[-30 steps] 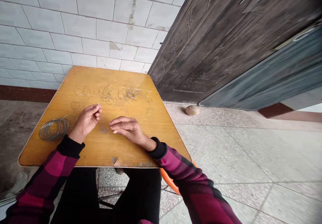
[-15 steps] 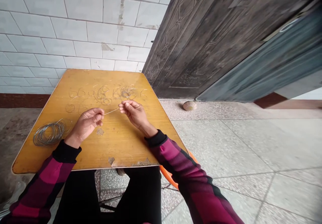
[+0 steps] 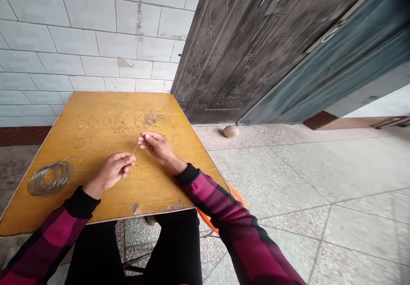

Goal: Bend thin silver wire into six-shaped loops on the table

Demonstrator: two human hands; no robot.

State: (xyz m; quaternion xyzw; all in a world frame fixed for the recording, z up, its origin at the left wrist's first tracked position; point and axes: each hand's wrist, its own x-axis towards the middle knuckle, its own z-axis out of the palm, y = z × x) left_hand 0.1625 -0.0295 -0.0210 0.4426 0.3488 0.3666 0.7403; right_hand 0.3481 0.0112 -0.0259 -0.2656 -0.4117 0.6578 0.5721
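Observation:
A thin piece of wire [image 3: 136,149] runs between my two hands over the middle of the table. My left hand [image 3: 112,170] pinches its lower end between thumb and fingers. Farther from me and to the right, my right hand [image 3: 156,147] pinches the upper end. To the left of my left hand lies a coil of grey wire [image 3: 50,176]. Beyond my hands are several bent wire shapes [image 3: 121,123], with a tangle of wire pieces [image 3: 154,119] to their right. Two more wire loops [image 3: 96,144] lie nearer, left of my right hand.
The yellow wooden table [image 3: 166,191] has chipped patches along its front edge. Behind it stands a white tiled wall [image 3: 92,42], with a dark carved door [image 3: 224,63] to the right. A round object [image 3: 231,131] rests on the floor. Part of an orange seat [image 3: 237,195] shows beside the table.
The wire between my hands has gone from nearly level to steeply slanted. My left hand has dropped closer to me and my hands are nearer each other. The view has shifted slightly right.

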